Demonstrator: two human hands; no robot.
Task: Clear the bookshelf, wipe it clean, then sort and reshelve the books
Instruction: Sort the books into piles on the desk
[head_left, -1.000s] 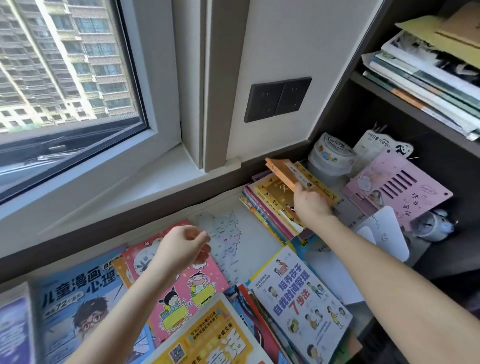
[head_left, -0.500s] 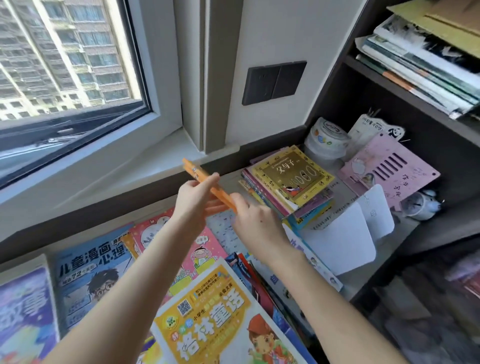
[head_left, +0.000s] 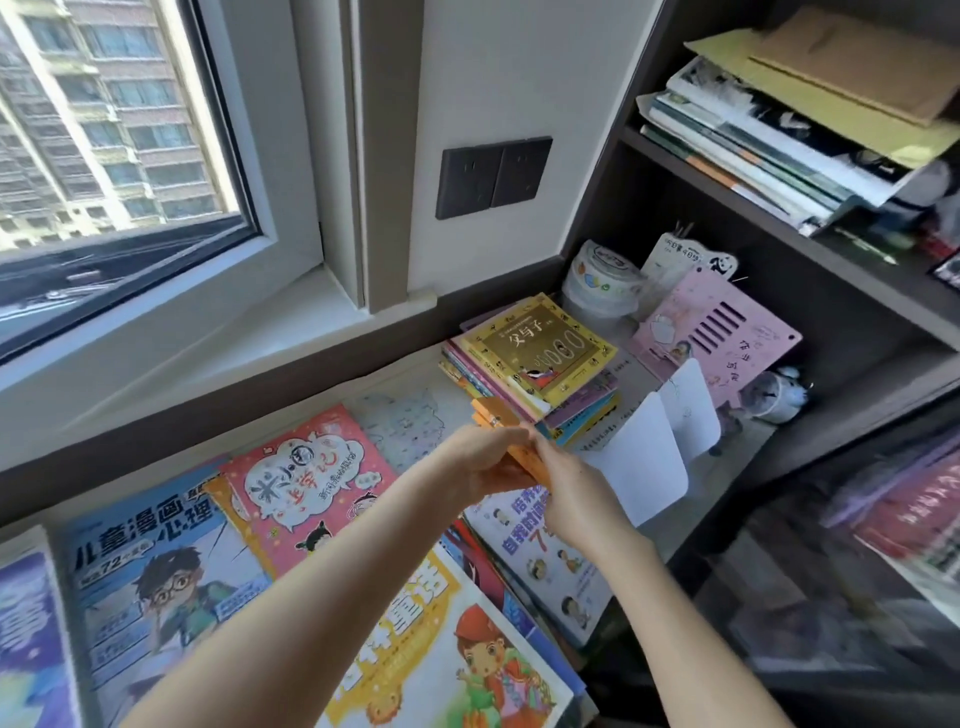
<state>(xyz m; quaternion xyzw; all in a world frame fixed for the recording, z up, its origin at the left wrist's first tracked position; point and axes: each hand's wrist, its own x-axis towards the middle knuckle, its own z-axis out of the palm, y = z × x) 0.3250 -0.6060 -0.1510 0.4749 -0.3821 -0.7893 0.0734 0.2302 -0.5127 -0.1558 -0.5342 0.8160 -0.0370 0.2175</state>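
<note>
We see two bare hands meeting mid-frame, both on a thin orange paperback book (head_left: 492, 414) held edge-on in the air, just in front of the book stack. The left hand (head_left: 480, 464) has its fingers curled round the book's lower side. The right hand (head_left: 574, 491) pinches the near end, with fingers and thumb closed on it. We cannot tell whether the orange item is one booklet or two.

One stack of small books with a gold-yellow cover on top (head_left: 540, 347) sits centre-right on the grey desk surface (head_left: 410, 395). We cannot count the books in it exactly.

We count five large flat children's books spread across the lower left:
- one pink cartoon cover (head_left: 306, 478)
- one blue comic cover with a boy in glasses (head_left: 150, 566)
- one yellow-white cover with a red-hatted child (head_left: 447, 644)
- one white cover with blue lettering (head_left: 545, 561), under the right wrist
- one purple cover (head_left: 26, 644), at the far left edge

To the right of the hands, two white rounded bookend plates (head_left: 641, 457) stand upright, one behind the other. Right of centre are one pink slotted board (head_left: 727, 338), leaning, and one white round tub (head_left: 602, 275).

The upper right shelf (head_left: 691, 171) carries one slanted pile of magazines (head_left: 753, 150) with one yellow envelope (head_left: 841, 117) on top. One dark double wall socket (head_left: 493, 176) is at top centre, and one window (head_left: 104, 130) is at upper left.
</note>
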